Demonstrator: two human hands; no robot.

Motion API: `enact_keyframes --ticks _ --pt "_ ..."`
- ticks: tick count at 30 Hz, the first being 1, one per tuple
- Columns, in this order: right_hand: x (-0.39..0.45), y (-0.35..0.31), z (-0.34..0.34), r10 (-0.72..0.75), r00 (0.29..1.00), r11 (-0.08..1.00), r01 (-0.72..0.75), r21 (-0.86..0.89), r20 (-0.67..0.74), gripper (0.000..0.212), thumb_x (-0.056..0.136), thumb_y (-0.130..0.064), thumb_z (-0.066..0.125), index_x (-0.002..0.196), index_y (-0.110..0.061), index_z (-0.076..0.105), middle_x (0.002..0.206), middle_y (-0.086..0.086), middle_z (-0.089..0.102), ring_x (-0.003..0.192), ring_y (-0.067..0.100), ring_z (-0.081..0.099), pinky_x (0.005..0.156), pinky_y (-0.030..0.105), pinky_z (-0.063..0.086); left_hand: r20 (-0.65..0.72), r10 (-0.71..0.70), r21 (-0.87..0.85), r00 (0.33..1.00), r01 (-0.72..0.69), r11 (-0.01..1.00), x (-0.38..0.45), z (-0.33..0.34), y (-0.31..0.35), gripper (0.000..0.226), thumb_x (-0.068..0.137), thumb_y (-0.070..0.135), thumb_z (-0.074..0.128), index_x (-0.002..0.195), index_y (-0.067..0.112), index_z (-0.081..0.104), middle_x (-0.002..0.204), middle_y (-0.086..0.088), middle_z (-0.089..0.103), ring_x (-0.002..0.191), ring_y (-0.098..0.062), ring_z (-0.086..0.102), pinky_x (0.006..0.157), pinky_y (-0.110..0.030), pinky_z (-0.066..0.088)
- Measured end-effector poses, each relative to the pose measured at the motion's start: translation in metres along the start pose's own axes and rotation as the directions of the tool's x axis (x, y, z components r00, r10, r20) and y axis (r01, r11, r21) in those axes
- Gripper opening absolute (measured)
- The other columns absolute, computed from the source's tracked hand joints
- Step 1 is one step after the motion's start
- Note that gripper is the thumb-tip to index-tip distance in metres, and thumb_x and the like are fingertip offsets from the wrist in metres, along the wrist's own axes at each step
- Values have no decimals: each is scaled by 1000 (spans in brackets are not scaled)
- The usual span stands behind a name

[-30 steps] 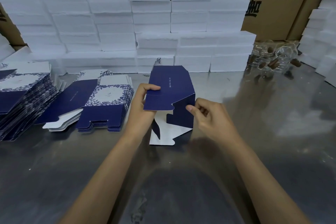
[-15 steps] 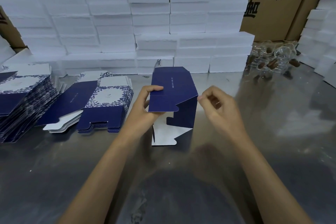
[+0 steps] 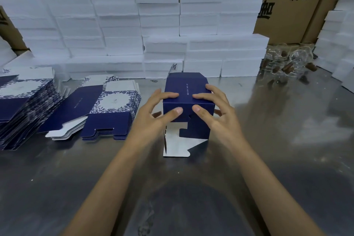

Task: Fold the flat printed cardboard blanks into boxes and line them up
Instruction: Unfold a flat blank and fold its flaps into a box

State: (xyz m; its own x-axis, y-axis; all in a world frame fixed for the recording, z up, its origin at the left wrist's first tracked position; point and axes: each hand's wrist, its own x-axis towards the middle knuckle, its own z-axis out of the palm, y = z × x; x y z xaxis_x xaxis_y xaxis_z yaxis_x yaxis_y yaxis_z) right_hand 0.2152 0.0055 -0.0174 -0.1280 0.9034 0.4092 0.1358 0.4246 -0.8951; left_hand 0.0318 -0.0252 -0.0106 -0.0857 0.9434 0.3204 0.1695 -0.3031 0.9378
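Only one box (image 3: 188, 101) is under way, standing at the centre of the table (image 3: 268, 159) with the left hand (image 3: 153, 119) and right hand (image 3: 216, 109) clamped on its top, bottom flaps unfolded, while stacks of flat blanks (image 3: 107, 109) wait at nine o'clock and no finished line shows.

Blank stacks (image 3: 107, 113) crowd left; bare table (image 3: 277, 140) right gives passage.

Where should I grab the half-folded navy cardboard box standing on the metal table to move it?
Probably grip the half-folded navy cardboard box by its left and right side walls near the top, coming from above, where the left hand and right hand sit. That closed end looks stiff; the white flap below hangs loose.
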Motion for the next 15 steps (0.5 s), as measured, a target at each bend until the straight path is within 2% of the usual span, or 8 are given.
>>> enact_keyframes --ticks 1,3,5,7,10,11,13,15 --pt "0 0 1 -2 1000 1000 2 30 1 23 91 -13 73 108 -29 72 148 -12 45 135 1 45 112 46 42 -44 36 -22 998 -37 999 0 6 -2 34 85 17 77 115 30 70 141 20 51 118 17 52 88 -14 48" --pt "-1 1 2 -14 1000 998 14 60 6 22 92 -9 72 104 -27 73 148 -9 45 137 4 45 111 46 44 -83 88 -74 993 -94 993 -3 15 -7 26 87 11 74 112 19 72 141 10 55 121 -1 58 87 -20 53" --pt "-1 2 2 -24 1000 998 24 61 9 24 91 -8 73 103 -29 73 148 -8 45 138 4 43 111 45 44 -120 103 -82 987 -114 990 -4 21 -8 23 87 11 74 109 18 72 138 7 58 123 -9 59 86 -22 54" --pt "-2 2 5 -37 999 997 37 61 -1 26 89 -10 76 100 -33 73 148 -9 44 138 2 42 111 37 45 -145 106 -105 984 -121 987 -4 23 -9 21 86 11 75 106 17 73 134 7 60 123 -9 59 85 -21 54" --pt "-2 3 11 -43 998 998 46 47 -54 25 86 -11 78 94 -35 74 145 -9 47 134 -3 43 105 12 38 -190 119 -127 975 -144 981 -4 27 -10 17 86 5 74 101 14 74 130 6 62 122 -9 59 85 -18 52" --pt "-1 4 13 -41 997 998 44 44 -71 23 86 -11 79 92 -33 74 143 -9 49 133 -2 45 102 8 37 -212 121 -115 970 -148 982 -5 30 -10 16 86 3 74 99 13 74 130 6 63 122 -8 59 85 -17 52" --pt "1 4 13 -42 995 998 46 37 -86 21 86 -10 78 91 -30 75 140 -8 51 130 -1 48 102 10 37 -238 122 -87 964 -146 985 -5 33 -8 16 86 2 74 96 15 74 131 6 62 121 -7 59 85 -14 50" --pt "2 4 9 -37 996 998 41 44 -77 22 86 -9 78 91 -31 75 140 -8 52 128 -4 48 106 19 39 -207 122 -86 971 -143 986 -3 30 -7 17 86 2 74 97 15 75 131 4 63 120 -6 60 84 -13 50"
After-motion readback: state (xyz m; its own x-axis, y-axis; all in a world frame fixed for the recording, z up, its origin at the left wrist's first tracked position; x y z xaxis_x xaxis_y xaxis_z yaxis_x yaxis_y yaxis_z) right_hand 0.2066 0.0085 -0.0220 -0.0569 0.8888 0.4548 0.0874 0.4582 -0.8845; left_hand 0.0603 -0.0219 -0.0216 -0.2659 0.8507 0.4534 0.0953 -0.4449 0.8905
